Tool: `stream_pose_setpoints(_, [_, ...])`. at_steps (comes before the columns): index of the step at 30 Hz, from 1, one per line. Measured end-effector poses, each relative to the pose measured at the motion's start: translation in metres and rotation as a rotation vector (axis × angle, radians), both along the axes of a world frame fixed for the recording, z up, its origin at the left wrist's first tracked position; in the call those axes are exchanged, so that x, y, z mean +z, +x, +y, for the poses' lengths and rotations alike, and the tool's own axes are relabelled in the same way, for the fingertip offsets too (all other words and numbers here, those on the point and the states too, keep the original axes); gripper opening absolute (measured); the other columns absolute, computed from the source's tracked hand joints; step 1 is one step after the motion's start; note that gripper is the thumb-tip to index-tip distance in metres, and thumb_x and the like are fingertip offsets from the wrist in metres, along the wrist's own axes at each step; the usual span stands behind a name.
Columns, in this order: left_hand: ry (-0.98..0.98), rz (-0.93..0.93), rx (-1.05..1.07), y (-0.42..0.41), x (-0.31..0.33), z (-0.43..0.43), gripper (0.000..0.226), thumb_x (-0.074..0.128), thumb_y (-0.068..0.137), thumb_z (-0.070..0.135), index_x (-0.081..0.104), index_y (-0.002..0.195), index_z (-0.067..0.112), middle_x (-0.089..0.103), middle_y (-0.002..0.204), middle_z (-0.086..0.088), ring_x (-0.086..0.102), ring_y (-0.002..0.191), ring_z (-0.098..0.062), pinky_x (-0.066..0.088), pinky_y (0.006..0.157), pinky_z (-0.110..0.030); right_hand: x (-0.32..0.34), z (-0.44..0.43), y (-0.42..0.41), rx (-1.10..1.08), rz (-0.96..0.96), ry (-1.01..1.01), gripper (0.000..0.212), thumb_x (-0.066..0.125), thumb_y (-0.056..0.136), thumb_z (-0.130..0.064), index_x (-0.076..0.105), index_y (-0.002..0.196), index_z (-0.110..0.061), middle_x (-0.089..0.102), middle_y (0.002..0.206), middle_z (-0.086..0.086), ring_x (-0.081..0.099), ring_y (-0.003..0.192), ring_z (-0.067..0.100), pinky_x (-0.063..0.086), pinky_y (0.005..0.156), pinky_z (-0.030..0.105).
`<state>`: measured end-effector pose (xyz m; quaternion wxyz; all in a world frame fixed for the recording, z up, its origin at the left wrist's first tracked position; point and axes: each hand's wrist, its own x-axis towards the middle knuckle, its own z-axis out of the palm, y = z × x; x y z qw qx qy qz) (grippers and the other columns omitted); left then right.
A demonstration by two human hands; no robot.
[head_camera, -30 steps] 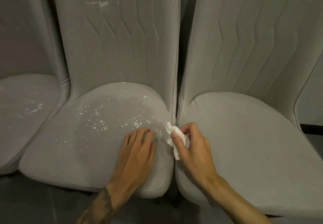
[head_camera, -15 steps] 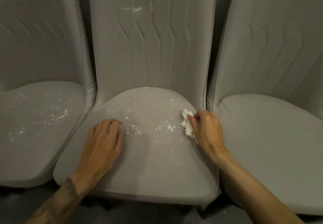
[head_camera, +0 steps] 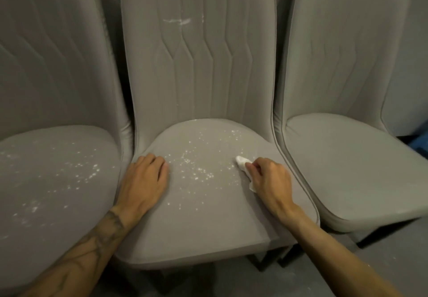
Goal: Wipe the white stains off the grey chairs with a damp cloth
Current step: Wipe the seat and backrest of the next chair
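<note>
1. Head view looks down on three chairs in a row. The work is on the middle grey upholstered chair (head_camera: 208, 222), whose rounded seat cushion carries white speckled stains (head_camera: 196, 173).
2. The right hand (head_camera: 268, 178) pinches a small crumpled white cloth (head_camera: 240, 161) between curled fingers and thumb. The wad is pressed on the seat at its right side, towards the back.
3. The left hand (head_camera: 144, 180) lies palm down at the seat's left edge, fingers relaxed and holding nothing. It seems to brace the chair.
4. The relation that matters: the specks lie to the left of the cloth, between the two hands. They form a loose band running from the seat's back right corner towards the front left. The right hand is nearer to them and has the cloth, so I judge the coming stroke to be a sweep leftward along that band.
5. The fabric looks matte and finely woven, with a piped seam round the seat. The tall backrest has stitched vertical channels. The specks are small, scattered and dry-looking.
6. A white smear (head_camera: 177, 21) sits high on the same backrest. The left grey chair (head_camera: 58, 227) is also speckled on its seat. The right grey chair (head_camera: 347, 169) shows no stains that I can make out.
</note>
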<state>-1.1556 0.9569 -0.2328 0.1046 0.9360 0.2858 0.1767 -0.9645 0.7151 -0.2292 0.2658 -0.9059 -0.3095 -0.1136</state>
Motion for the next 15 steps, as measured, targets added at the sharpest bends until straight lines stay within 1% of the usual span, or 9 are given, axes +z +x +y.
stream_pose_setpoints(2, [-0.021, -0.024, -0.002, 0.000, -0.002, 0.005, 0.033, 0.038, 0.101, 0.030, 0.060, 0.083, 0.014, 0.058, 0.088, -0.009, 0.054, 0.081, -0.032, 0.046, 0.075, -0.050, 0.003, 0.004, 0.009, -0.074, 0.109, 0.052, 0.030, 0.059, 0.096, -0.039, 0.065, 0.075, -0.017, 0.061, 0.065, -0.002, 0.055, 0.059, 0.020, 0.037, 0.054, 0.031])
stream_pose_setpoints(3, [-0.022, -0.036, -0.008, 0.000, -0.003, 0.007, 0.032, 0.039, 0.101, 0.029, 0.059, 0.082, 0.014, 0.057, 0.086, -0.008, 0.054, 0.079, -0.031, 0.046, 0.074, -0.049, 0.005, 0.004, 0.015, -0.108, 0.153, 0.100, 0.029, 0.059, 0.096, -0.038, 0.066, 0.076, -0.017, 0.063, 0.066, -0.001, 0.059, 0.063, 0.022, 0.040, 0.056, 0.031])
stream_pose_setpoints(4, [-0.018, -0.051, -0.013, 0.000, -0.005, 0.008, 0.032, 0.039, 0.101, 0.029, 0.059, 0.081, 0.014, 0.056, 0.085, -0.007, 0.053, 0.078, -0.030, 0.046, 0.072, -0.049, 0.006, 0.004, 0.019, -0.132, 0.167, 0.135, 0.029, 0.058, 0.096, -0.036, 0.066, 0.076, -0.016, 0.062, 0.066, -0.002, 0.061, 0.064, 0.022, 0.039, 0.056, 0.030])
stream_pose_setpoints(7, [-0.021, -0.096, -0.025, 0.006, -0.008, 0.016, 0.031, 0.040, 0.101, 0.030, 0.056, 0.078, 0.017, 0.053, 0.081, -0.001, 0.051, 0.074, -0.026, 0.046, 0.069, -0.045, 0.002, 0.009, 0.026, -0.162, 0.074, 0.083, 0.028, 0.053, 0.100, -0.034, 0.061, 0.079, -0.018, 0.059, 0.071, -0.003, 0.055, 0.063, 0.018, 0.034, 0.057, 0.030])
stream_pose_setpoints(9, [0.020, -0.113, -0.039, 0.009, -0.009, 0.019, 0.029, 0.042, 0.101, 0.031, 0.052, 0.077, 0.020, 0.049, 0.080, 0.001, 0.050, 0.074, -0.024, 0.043, 0.067, -0.042, 0.002, 0.015, 0.030, -0.189, 0.070, 0.082, 0.029, 0.047, 0.102, -0.034, 0.058, 0.082, -0.016, 0.064, 0.080, 0.003, 0.059, 0.070, 0.024, 0.039, 0.061, 0.035])
stream_pose_setpoints(10, [0.045, -0.110, -0.051, 0.010, -0.010, 0.021, 0.028, 0.043, 0.101, 0.031, 0.051, 0.077, 0.021, 0.048, 0.081, 0.002, 0.049, 0.074, -0.023, 0.040, 0.067, -0.040, 0.003, 0.018, 0.032, -0.174, 0.077, 0.082, 0.030, 0.046, 0.102, -0.036, 0.056, 0.083, -0.016, 0.064, 0.083, 0.005, 0.061, 0.073, 0.028, 0.042, 0.062, 0.036])
stream_pose_setpoints(11, [0.063, -0.098, -0.060, 0.012, -0.010, 0.023, 0.027, 0.043, 0.102, 0.031, 0.051, 0.077, 0.021, 0.046, 0.081, 0.003, 0.048, 0.075, -0.022, 0.036, 0.066, -0.037, 0.004, 0.019, 0.033, -0.123, 0.067, 0.056, 0.031, 0.046, 0.102, -0.040, 0.053, 0.083, -0.017, 0.063, 0.083, 0.004, 0.061, 0.073, 0.028, 0.044, 0.062, 0.037])
stream_pose_setpoints(13, [0.090, -0.083, -0.076, 0.014, -0.011, 0.026, 0.026, 0.044, 0.102, 0.031, 0.051, 0.079, 0.021, 0.045, 0.083, 0.004, 0.046, 0.076, -0.019, 0.027, 0.066, -0.032, 0.003, 0.014, 0.031, 0.023, 0.020, -0.045, 0.033, 0.049, 0.098, -0.054, 0.048, 0.085, -0.023, 0.056, 0.082, -0.006, 0.056, 0.065, 0.018, 0.042, 0.055, 0.032])
stream_pose_setpoints(15, [0.109, -0.100, -0.102, 0.015, -0.012, 0.026, 0.025, 0.045, 0.103, 0.029, 0.053, 0.081, 0.020, 0.047, 0.084, 0.002, 0.046, 0.077, -0.021, 0.030, 0.068, -0.034, 0.003, 0.000, 0.031, 0.113, 0.009, -0.094, 0.034, 0.056, 0.091, -0.061, 0.045, 0.090, -0.029, 0.049, 0.084, -0.012, 0.051, 0.064, 0.011, 0.039, 0.053, 0.026])
